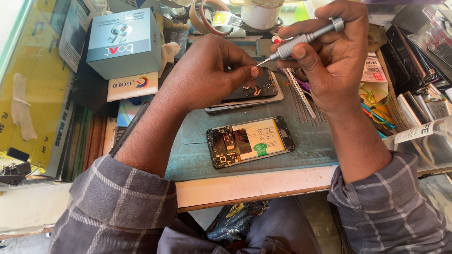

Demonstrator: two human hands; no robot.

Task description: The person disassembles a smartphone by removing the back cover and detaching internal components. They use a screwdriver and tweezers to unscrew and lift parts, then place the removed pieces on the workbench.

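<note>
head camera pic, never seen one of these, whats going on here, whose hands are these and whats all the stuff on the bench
There is only one picture, taken by a camera worn on a person's head, looking down at their own two bare hands over a workbench. No machine is involved.

The right hand holds a slim grey precision screwdriver, its tip pointing down and left. The left hand pinches something tiny at the edge of a dark phone part, which lies on a pale phone shell; what it pinches is too small to tell.

Both rest on a blue-green work mat. Nearer the person lies an opened phone, its battery and circuit board showing. Metal tweezers lie by the right hand. A pale blue box stands at the upper left, and clutter fills the right edge.
</note>
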